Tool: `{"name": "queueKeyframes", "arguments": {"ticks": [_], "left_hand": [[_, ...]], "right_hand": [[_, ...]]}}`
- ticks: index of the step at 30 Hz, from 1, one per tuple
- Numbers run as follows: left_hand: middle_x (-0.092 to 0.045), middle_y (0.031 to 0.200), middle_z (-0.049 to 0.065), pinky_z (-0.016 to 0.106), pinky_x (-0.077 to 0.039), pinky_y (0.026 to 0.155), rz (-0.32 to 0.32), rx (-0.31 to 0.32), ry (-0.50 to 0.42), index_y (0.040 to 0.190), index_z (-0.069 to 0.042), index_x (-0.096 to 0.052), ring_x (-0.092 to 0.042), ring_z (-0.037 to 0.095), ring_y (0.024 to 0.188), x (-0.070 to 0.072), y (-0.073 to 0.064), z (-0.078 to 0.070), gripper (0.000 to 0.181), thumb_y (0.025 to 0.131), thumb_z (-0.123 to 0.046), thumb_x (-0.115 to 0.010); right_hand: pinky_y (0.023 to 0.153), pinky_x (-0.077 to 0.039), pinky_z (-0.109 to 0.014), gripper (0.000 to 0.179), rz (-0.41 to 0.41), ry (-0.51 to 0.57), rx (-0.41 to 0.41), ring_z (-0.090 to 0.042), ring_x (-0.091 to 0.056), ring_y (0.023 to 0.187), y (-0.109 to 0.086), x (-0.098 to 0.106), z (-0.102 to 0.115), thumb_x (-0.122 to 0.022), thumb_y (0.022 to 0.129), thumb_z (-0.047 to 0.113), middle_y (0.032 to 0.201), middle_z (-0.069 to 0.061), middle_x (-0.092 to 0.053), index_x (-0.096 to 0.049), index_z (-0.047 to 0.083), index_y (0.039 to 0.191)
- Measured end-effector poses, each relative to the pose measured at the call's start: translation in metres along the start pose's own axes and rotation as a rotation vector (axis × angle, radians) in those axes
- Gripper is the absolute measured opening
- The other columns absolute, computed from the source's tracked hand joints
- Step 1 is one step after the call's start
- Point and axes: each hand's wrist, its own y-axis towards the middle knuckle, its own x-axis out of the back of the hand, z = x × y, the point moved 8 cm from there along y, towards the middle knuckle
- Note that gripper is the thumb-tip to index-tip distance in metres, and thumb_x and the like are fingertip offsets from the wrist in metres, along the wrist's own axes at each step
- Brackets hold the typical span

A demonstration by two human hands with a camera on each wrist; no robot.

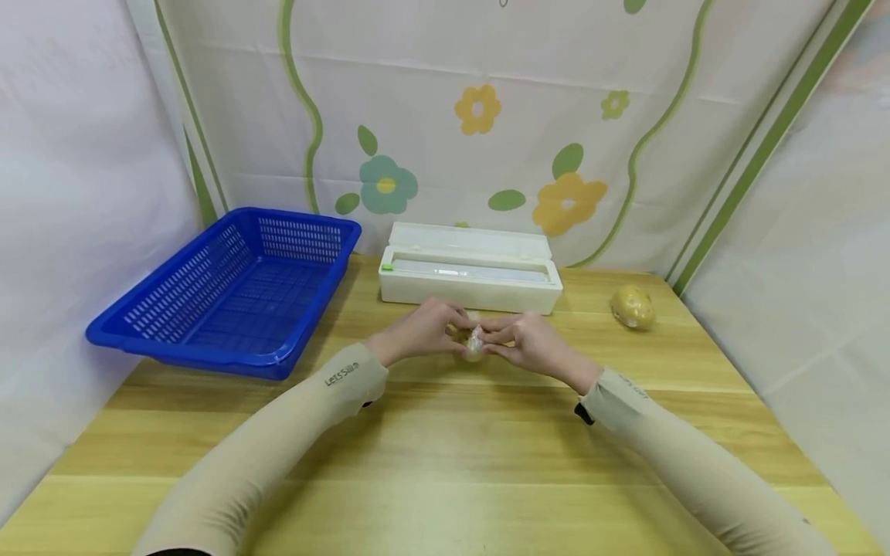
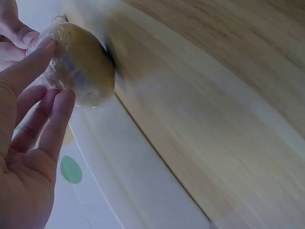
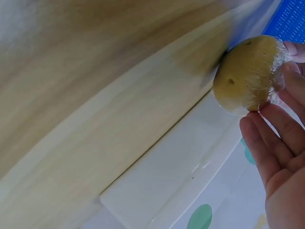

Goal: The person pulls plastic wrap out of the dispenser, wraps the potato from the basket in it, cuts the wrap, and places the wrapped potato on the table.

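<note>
Between the two hands, above the middle of the table, is a yellow potato [image 3: 238, 76] with clear plastic wrap [image 2: 58, 59] gathered over its near side. My left hand [image 1: 433, 330] holds it from the left, thumb and fingertips on the wrapped surface. From the other side my right hand [image 1: 530, 341] pinches the bunched wrap against the potato with its thumb and fingers. In the head view the fingers hide much of the potato. A second potato [image 1: 633, 307], shiny as if wrapped too, lies at the right on the table.
A long white box [image 1: 469, 292] with its lid raised stands just behind the hands, a clear strip inside. The blue plastic basket [image 1: 278, 359] sits at the left of the wooden table [image 1: 445, 479]. Behind hangs a flower-printed curtain [image 1: 431, 93].
</note>
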Motion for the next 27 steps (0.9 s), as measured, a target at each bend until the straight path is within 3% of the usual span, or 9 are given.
{"name": "queueKeyframes", "arguments": {"ticks": [6,8,13,15,18,23,27], "left_hand": [[-0.058,0.128,0.008,0.033,-0.046,0.095,0.037,0.037,0.069,0.121,-0.008,-0.069,-0.056,0.023,0.114,-0.006,0.004,0.003,0.05,0.079,-0.029,-0.085],[-0.057,0.134,0.01,0.035,-0.042,0.101,0.039,0.04,0.073,0.121,-0.009,-0.069,-0.053,0.023,0.121,-0.007,0.006,0.003,0.05,0.078,-0.031,-0.085],[-0.062,0.129,0.008,0.036,-0.04,0.104,0.042,0.041,0.061,0.119,-0.008,-0.07,-0.055,0.023,0.121,-0.008,0.011,0.002,0.049,0.077,-0.03,-0.086],[-0.063,0.128,0.006,0.037,-0.039,0.104,0.042,0.054,0.059,0.118,-0.01,-0.071,-0.053,0.024,0.122,-0.008,0.011,0.003,0.048,0.077,-0.03,-0.086],[-0.064,0.127,0.002,0.034,-0.04,0.103,0.041,0.06,0.056,0.119,-0.011,-0.071,-0.055,0.021,0.119,-0.009,0.01,0.003,0.047,0.078,-0.029,-0.086],[-0.066,0.123,0.002,0.027,-0.043,0.098,0.031,0.059,0.022,0.123,-0.01,-0.069,-0.06,0.015,0.113,-0.009,0.011,0.004,0.051,0.078,-0.026,-0.086],[-0.064,0.127,0.003,0.028,-0.043,0.099,0.029,0.074,0.012,0.128,-0.008,-0.065,-0.058,0.016,0.116,-0.008,0.011,0.008,0.058,0.078,-0.029,-0.085]], "right_hand": [[0.043,-0.042,-0.017,0.02,0.011,0.019,-0.085,-0.012,-0.068,0.063,-0.003,0.001,-0.005,-0.082,0.082,0.015,0.113,-0.016,-0.067,-0.078,0.004,0.098],[0.041,-0.04,-0.018,0.018,0.015,0.051,-0.149,-0.01,-0.068,0.064,-0.004,0.002,-0.009,-0.081,0.082,0.015,0.112,-0.015,-0.068,-0.078,0.005,0.097],[0.055,-0.054,-0.025,0.015,0.009,0.215,-0.41,-0.016,-0.071,0.082,-0.012,-0.002,-0.029,-0.082,0.082,0.019,0.102,-0.005,-0.073,-0.08,0.01,0.093],[0.057,-0.055,-0.027,0.014,-0.009,0.282,-0.485,-0.018,-0.071,0.078,-0.017,-0.005,-0.037,-0.083,0.08,0.02,0.096,-0.001,-0.074,-0.081,0.012,0.091],[0.056,-0.055,-0.029,0.014,-0.033,0.337,-0.499,-0.022,-0.07,0.072,-0.021,-0.007,-0.041,-0.084,0.079,0.018,0.092,0.001,-0.074,-0.081,0.013,0.092],[0.058,-0.056,-0.028,0.026,-0.055,0.327,-0.463,-0.022,-0.071,0.072,-0.021,-0.003,-0.041,-0.085,0.078,0.018,0.096,-0.005,-0.073,-0.078,0.008,0.101],[0.06,-0.057,-0.032,0.03,-0.047,0.219,-0.415,-0.023,-0.07,0.09,-0.018,0.001,-0.036,-0.084,0.079,0.023,0.103,-0.007,-0.072,-0.077,0.008,0.104]]}}
